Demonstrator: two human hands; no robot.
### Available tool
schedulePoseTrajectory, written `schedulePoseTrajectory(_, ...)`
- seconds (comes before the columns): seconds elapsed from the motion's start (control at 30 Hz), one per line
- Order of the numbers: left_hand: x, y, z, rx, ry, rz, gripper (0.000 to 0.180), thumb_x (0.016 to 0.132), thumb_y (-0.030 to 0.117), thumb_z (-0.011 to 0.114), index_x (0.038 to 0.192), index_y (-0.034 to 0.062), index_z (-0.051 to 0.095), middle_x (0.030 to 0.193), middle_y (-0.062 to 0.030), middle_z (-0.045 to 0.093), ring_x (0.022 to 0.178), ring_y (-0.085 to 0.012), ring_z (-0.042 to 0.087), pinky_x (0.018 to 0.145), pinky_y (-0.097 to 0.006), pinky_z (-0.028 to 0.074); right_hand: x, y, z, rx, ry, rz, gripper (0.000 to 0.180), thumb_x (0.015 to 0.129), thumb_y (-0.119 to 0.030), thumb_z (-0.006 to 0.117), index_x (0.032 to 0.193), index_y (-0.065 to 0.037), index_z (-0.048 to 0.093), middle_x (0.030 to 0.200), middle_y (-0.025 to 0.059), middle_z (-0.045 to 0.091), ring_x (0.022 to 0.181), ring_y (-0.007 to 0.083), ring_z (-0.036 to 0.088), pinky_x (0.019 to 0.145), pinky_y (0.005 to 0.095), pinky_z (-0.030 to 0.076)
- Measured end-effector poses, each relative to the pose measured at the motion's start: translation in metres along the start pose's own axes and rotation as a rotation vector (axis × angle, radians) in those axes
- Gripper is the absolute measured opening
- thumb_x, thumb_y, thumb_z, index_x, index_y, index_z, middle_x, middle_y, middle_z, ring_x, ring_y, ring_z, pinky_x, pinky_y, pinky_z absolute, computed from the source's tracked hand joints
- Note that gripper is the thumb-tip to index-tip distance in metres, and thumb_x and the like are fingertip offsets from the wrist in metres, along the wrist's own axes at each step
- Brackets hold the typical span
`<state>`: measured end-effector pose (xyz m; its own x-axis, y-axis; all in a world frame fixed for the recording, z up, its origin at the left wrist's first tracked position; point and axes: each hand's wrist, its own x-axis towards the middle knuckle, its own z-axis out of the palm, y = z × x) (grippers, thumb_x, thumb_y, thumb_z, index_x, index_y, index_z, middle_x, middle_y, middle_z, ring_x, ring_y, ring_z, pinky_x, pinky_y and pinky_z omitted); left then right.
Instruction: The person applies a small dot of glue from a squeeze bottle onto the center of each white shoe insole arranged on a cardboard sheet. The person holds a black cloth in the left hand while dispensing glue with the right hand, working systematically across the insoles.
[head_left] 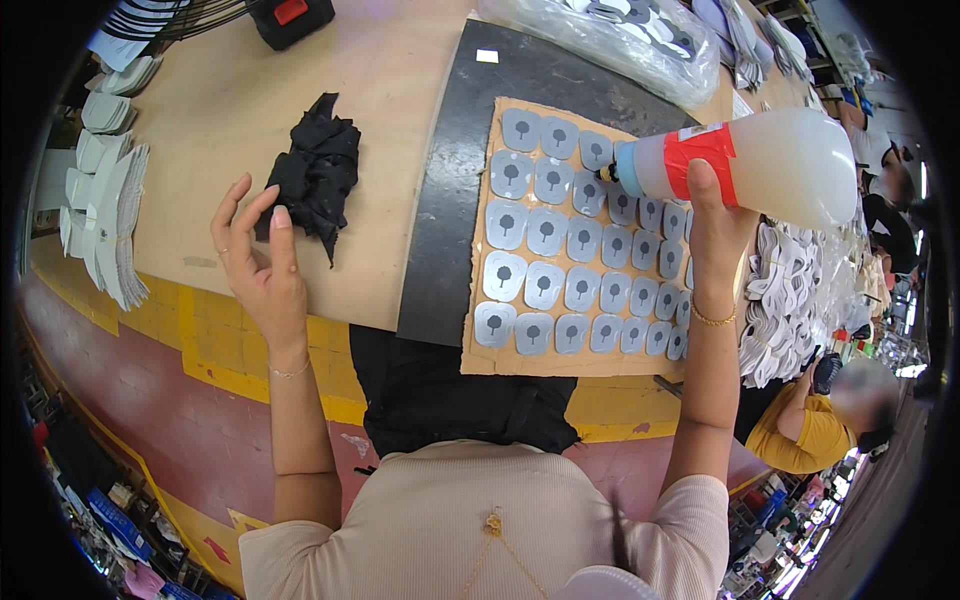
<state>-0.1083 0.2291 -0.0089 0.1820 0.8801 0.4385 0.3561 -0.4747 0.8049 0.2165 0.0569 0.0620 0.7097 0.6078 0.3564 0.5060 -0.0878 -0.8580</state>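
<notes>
A pale wooden bench (250, 110) with a yellow painted edge (200, 340) fills the upper view, bearing a dark mat (450, 200). Below it runs a reddish floor (150, 420). Cluttered shelves (100, 500) line the lower left; bright light falls from the right.

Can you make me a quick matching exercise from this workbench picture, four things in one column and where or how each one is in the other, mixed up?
Things:
1. squeeze bottle
2. black cloth
3. cardboard sheet
4. left hand

States:
A. crumpled on the bench, just beyond the raised fingers
B. covered with rows of grey pieces
C. held tipped sideways in the right hand
D. open, holding nothing

Pairs: 1-C, 2-A, 3-B, 4-D
</notes>
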Motion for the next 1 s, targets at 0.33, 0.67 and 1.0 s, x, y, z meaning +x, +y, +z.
schedulePoseTrajectory(0.33,0.0,0.001,0.001,-0.004,-0.004,0.002,0.018,0.091,0.01,0.06,0.107,0.0045,0.066,0.127,-0.0117,0.053,0.12,-0.0246,0.048,0.102,-0.037,0.036,0.006,0.015,0.002,0.324,0.068,0.007,0.055,0.084,-0.035,0.072,0.122,-0.002,0.05,0.109,0.008,0.061,0.099,0.0161,0.061,0.088,0.0328,0.052)
schedulePoseTrajectory(0.67,-0.001,-0.002,0.001,-0.023,0.007,0.003,0.018,0.091,0.008,0.059,0.107,0.0049,0.066,0.129,-0.0112,0.052,0.121,-0.0241,0.048,0.102,-0.036,0.035,0.005,0.012,-0.025,0.145,0.199,-0.011,0.047,0.085,-0.03,0.074,0.116,0.0,0.054,0.105,0.0088,0.061,0.092,0.0147,0.06,0.083,0.029,0.05)
schedulePoseTrajectory(1.0,0.0,0.0,0.001,0.004,-0.008,0.002,0.017,0.092,0.009,0.059,0.107,0.0044,0.066,0.129,-0.0117,0.052,0.121,-0.0236,0.048,0.102,-0.035,0.036,0.0,0.0,-0.014,0.036,0.093,-0.017,0.043,0.077,-0.029,0.081,0.103,-0.001,0.061,0.096,0.0074,0.065,0.085,0.0146,0.063,0.076,0.0281,0.052)
